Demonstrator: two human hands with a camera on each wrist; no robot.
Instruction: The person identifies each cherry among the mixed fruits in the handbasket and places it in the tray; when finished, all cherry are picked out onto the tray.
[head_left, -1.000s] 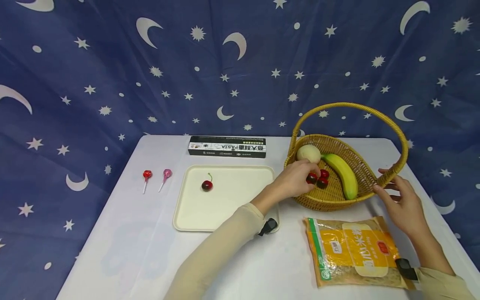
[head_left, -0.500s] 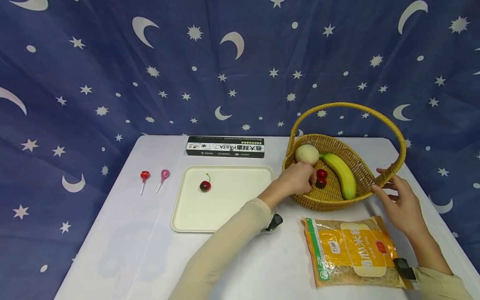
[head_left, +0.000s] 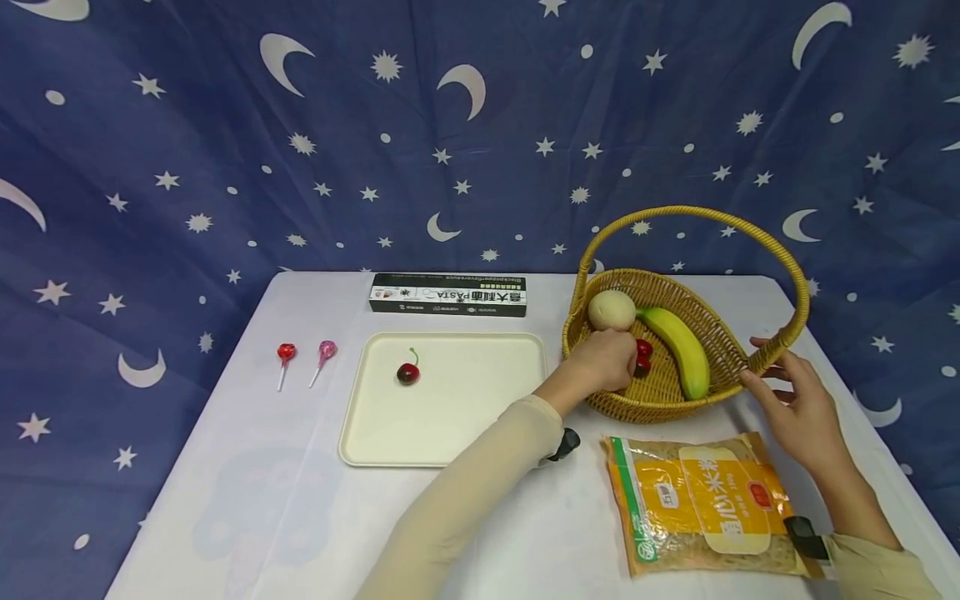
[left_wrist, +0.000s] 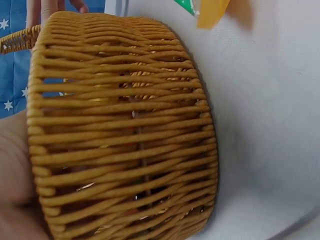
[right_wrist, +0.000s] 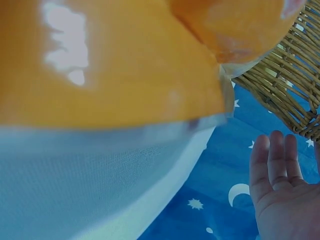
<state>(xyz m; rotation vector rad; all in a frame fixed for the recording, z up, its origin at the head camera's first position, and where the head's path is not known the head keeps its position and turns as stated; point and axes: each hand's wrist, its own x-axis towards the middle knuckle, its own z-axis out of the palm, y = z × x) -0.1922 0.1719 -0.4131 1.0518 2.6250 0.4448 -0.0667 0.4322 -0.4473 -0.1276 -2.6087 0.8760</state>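
My left hand (head_left: pixel 603 360) reaches into the wicker basket (head_left: pixel 656 410), knuckles up and fingers bent downward beside the cherries (head_left: pixel 642 357). Its fingertips are hidden, so whether they grip a cherry does not show. In the left wrist view, the basket's woven side (left_wrist: pixel 125 125) covers most of that hand (left_wrist: pixel 17 175). My right hand (head_left: pixel 798 408) holds the basket's right end at the handle base, thumb in front and a finger behind. The right wrist view shows several straight fingers of this hand (right_wrist: pixel 287 195) below the basket's rim. A banana (head_left: pixel 678 350) and a pale round fruit (head_left: pixel 611 310) lie inside.
A cream tray (head_left: pixel 450 417) bears one stemmed cherry (head_left: pixel 408 373). Behind it lies a black pasta box (head_left: pixel 448 295). Two lollipops, red (head_left: pixel 287 352) and pink (head_left: pixel 327 350), lie at left. A yellow noodle packet (head_left: pixel 708 504) lies before the basket.
My left hand has moved slightly right and deeper over the cherries. One cherry visible earlier is now hidden beneath it. My right hand stays at the basket's end.
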